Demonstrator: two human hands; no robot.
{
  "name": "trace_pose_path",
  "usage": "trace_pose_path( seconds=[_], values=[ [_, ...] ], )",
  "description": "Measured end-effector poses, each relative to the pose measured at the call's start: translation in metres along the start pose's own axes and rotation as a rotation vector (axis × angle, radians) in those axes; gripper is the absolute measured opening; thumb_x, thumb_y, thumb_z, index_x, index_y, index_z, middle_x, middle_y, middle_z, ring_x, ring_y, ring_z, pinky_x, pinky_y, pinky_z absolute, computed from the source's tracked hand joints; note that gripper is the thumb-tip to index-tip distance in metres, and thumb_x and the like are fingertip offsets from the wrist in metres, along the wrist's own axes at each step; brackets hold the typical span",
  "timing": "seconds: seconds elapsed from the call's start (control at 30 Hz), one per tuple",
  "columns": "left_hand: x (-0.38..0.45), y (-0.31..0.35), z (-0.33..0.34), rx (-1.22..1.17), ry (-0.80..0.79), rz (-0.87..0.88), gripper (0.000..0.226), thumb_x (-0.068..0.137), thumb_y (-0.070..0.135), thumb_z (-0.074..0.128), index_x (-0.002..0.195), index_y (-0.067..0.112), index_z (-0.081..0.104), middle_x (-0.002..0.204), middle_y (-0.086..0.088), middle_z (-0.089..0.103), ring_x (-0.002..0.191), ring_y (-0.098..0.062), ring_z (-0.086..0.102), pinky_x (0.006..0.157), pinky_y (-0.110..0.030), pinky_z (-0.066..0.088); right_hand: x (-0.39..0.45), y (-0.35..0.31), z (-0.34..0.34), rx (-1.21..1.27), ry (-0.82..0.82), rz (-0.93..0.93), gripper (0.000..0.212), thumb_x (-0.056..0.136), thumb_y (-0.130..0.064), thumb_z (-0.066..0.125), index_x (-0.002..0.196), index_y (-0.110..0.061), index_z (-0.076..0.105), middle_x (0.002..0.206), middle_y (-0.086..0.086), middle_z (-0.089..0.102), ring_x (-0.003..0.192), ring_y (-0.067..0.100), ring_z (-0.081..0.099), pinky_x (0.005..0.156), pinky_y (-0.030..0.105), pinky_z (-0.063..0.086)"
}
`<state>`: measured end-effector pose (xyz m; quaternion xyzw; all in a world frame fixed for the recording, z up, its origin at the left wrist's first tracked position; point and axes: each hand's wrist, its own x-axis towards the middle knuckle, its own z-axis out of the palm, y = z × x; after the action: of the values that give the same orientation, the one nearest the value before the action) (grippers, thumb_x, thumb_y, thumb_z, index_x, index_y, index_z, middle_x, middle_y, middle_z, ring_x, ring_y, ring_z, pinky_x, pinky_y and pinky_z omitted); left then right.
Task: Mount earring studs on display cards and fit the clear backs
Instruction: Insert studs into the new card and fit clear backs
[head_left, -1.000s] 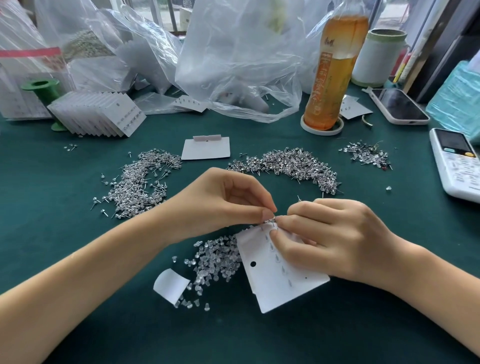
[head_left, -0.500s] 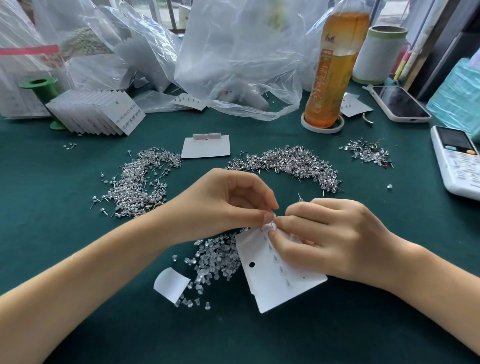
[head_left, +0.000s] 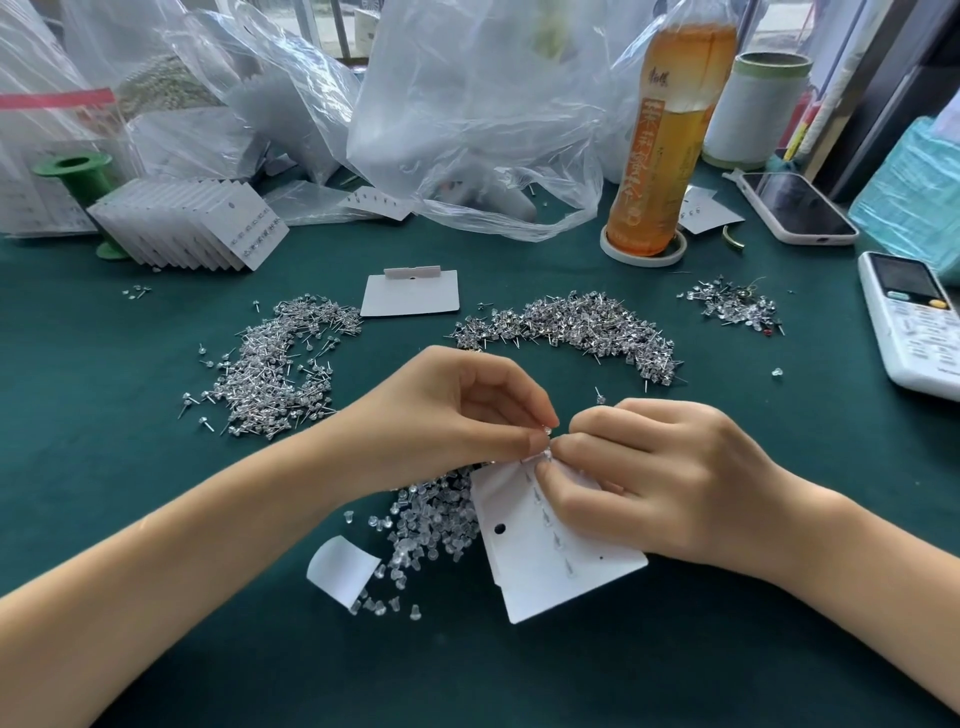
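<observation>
A white display card (head_left: 545, 566) lies tilted over the green table, with a row of stud posts showing on it. My right hand (head_left: 654, 478) grips the card's top edge, its thumb pressed on the card's face. My left hand (head_left: 457, 421) pinches a small clear back (head_left: 546, 429) at that same edge, fingertip to fingertip with the right. A heap of clear backs (head_left: 426, 530) lies under and left of the card. Two piles of silver studs, one at the left (head_left: 280, 364) and one at the middle (head_left: 582, 327), spread beyond my hands.
A blank card (head_left: 410, 293) and a fanned stack of cards (head_left: 192, 228) lie farther back. Plastic bags (head_left: 467, 119), an orange drink bottle (head_left: 660, 135), a thread spool (head_left: 753, 104), a phone (head_left: 795, 205) and a remote (head_left: 914, 327) ring the back and right. A curled paper scrap (head_left: 343, 569) sits front left.
Both hands stay at the card's top edge. The left fingertips have lifted slightly with the small clear piece; the card has barely shifted.
</observation>
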<state>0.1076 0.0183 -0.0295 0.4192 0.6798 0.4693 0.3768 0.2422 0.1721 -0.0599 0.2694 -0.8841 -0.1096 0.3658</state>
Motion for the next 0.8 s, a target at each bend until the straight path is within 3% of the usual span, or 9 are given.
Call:
trace_pose_path(
  seconds=[0.37, 0.8],
  values=[
    [-0.0004, 0.0015, 0.0021, 0.020, 0.058, -0.011, 0.011, 0.076, 0.000, 0.073, 0.085, 0.006, 0.071, 0.084, -0.014, 0.073, 0.072, -0.011, 0.066, 0.071, -0.017, 0.054, -0.0003, 0.0001, 0.0003, -0.007, -0.010, -0.014, 0.016, 0.079, 0.003, 0.069, 0.075, -0.013, 0.071, 0.061, 0.001, 0.058, 0.055, 0.021, 0.055, 0.049, 0.030, 0.047],
    [-0.0031, 0.0008, 0.0023, 0.044, 0.021, 0.009, 0.010, 0.076, 0.000, 0.074, 0.085, 0.006, 0.072, 0.083, -0.011, 0.074, 0.074, -0.011, 0.069, 0.072, -0.017, 0.055, -0.0018, -0.0012, -0.0004, -0.019, -0.003, -0.026, 0.017, 0.079, 0.004, 0.069, 0.076, -0.013, 0.071, 0.060, 0.001, 0.059, 0.054, 0.022, 0.054, 0.047, 0.031, 0.048]
  ],
)
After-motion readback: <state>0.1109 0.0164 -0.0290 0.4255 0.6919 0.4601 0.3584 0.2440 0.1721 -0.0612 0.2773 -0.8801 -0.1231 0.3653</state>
